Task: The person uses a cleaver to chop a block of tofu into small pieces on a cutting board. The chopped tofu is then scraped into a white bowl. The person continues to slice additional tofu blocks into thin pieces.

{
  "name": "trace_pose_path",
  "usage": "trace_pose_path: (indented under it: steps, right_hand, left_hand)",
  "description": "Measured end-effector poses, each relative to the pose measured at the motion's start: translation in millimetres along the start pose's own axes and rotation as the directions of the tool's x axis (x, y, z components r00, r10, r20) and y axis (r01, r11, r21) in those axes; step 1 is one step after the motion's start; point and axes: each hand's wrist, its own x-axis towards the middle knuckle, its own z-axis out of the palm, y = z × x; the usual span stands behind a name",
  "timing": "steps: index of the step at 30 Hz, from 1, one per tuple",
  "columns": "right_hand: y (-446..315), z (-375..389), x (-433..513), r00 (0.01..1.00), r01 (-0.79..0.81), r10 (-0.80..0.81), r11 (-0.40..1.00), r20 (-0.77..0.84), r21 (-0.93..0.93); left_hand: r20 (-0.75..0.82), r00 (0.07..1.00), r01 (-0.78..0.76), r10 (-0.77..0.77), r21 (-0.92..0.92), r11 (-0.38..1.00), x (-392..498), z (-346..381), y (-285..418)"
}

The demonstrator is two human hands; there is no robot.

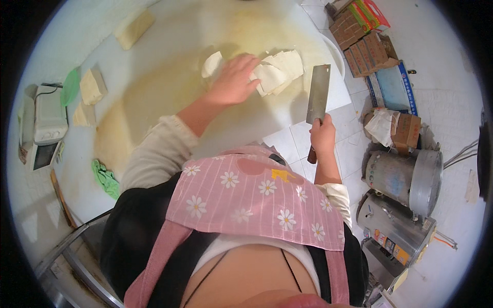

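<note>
Pale, thin dough-like sheets (283, 71) lie in a loose, overlapping pile on the whitish work table (173, 23). My left hand (237, 81) rests at the pile's left end, its thumb touching a sheet; whether it grips anything is hidden. Just left of that hand is a separate pale piece (212, 64), partly covered by it. My right hand (322, 134) is closed around the dark handle of a cleaver (319, 92), whose broad metal blade points away from me, right of the pile and near the table's right edge.
Pale blocks (92, 87) stand at the table's left, another (134, 30) at the far left. A green cloth (105, 179) and a white appliance (51, 115) are also on the left. Cardboard boxes (369, 54) and metal drums (404, 179) stand on the right beyond the tiled floor.
</note>
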Motion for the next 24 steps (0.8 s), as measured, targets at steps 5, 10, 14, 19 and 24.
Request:
trace_pose_path:
  steps: [5, 10, 14, 19, 24]
  right_hand:
    - [1.7, 9.0, -1.0, 0.988, 0.145, -0.152, 0.963, -0.013, -0.225]
    - [11.4, 11.7, 2.0, 0.991, 0.133, -0.132, 0.972, 0.016, -0.195]
    - [16.7, 7.1, 7.0, 0.991, 0.136, -0.132, 0.98, 0.035, -0.142]
    - [17.3, -0.9, 13.6, 0.993, 0.108, -0.101, 0.988, 0.069, -0.11]
    - [15.0, -5.7, 18.2, 0.993, 0.098, -0.09, 0.988, 0.074, -0.12]
  left_hand:
    - [0.095, 0.993, 0.057, -0.064, 0.074, 0.996, 39.2, 49.3, 13.5]
    - [0.2, 0.968, -0.174, 0.151, 0.101, 0.98, 25.1, 46.8, 2.1]
    - [0.388, 0.91, 0.22, -0.143, -0.16, 0.962, 20.7, 42.5, 3.7]
    - [0.315, 0.906, 0.393, -0.282, -0.381, 0.837, 31.3, 39.9, -2.6]
    - [0.307, 0.911, 0.386, -0.275, -0.399, 0.832, 41.0, 44.0, -6.1]
